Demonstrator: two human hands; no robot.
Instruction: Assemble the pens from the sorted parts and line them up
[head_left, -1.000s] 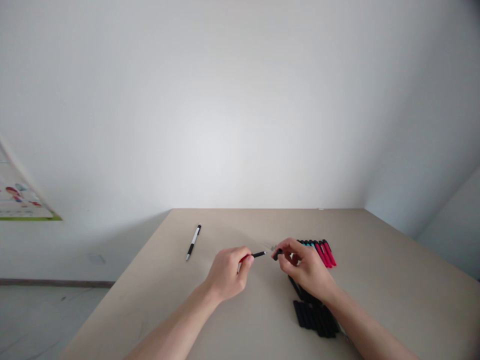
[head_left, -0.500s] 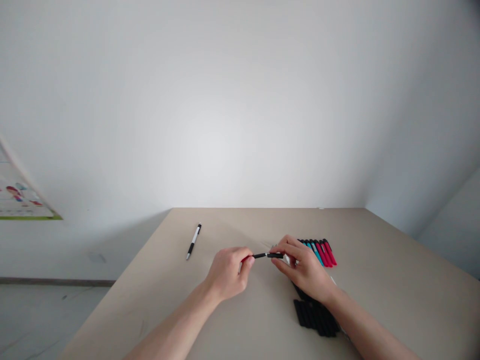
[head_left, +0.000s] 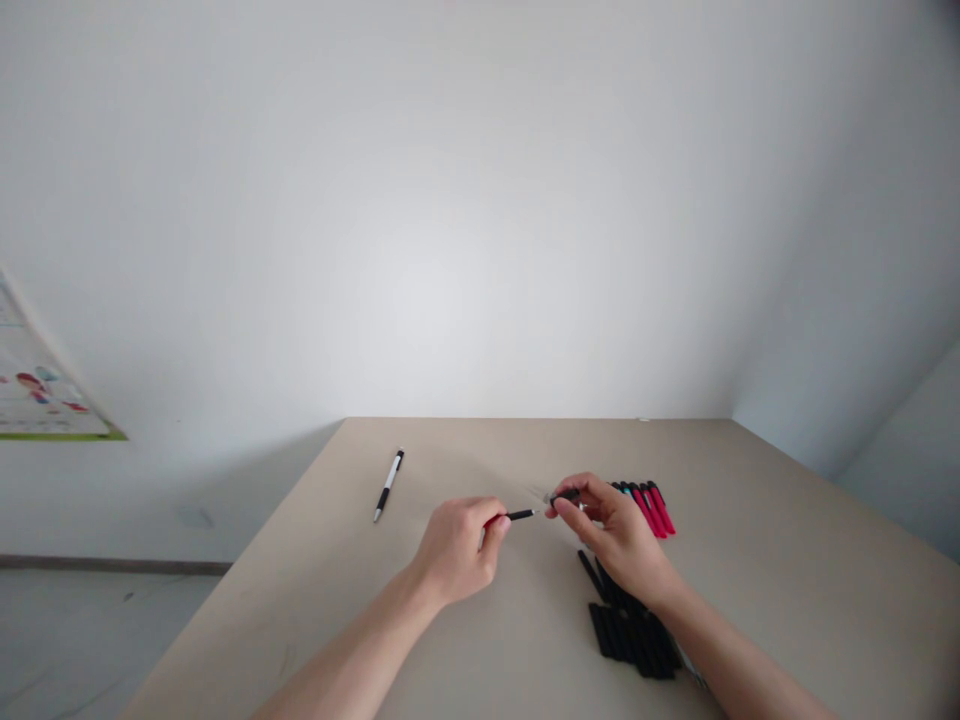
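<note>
Far left on the tabletop (head_left: 787, 570): one white-and-black pen (head_left: 388, 486), whole, lying well apart from the rest, touched by neither hand.

Next, my left hand (head_left: 459, 550): thumb and forefinger pinched a slim red-and-black piece (head_left: 520, 515), its black part and pale tip pointing right. Most of it was hidden in my grip.

Just right of that tip, across a small gap, my right hand (head_left: 619, 540) pinched a short black part (head_left: 568, 494) between thumb and fingers, the other fingers loosely curled. Some clear thing showed by the fingertips; too small to identify.

Below and beside the right hand lay loose black pieces (head_left: 634, 640), bunched side by side, a few set askew above them. Behind it stood a row of pens (head_left: 654, 510), red at the right end, a trace of teal at the left, partly covered by my hand.

Progress, my judgement: midway. The row looked finished or set aside; the held pair was not joined, and the loose black pieces seemed to await handling.

Change against half a second earlier: the short black part had then been end to end with the pale tip; now it was clear of it and tilted. The white-and-black pen lay as before.
</note>
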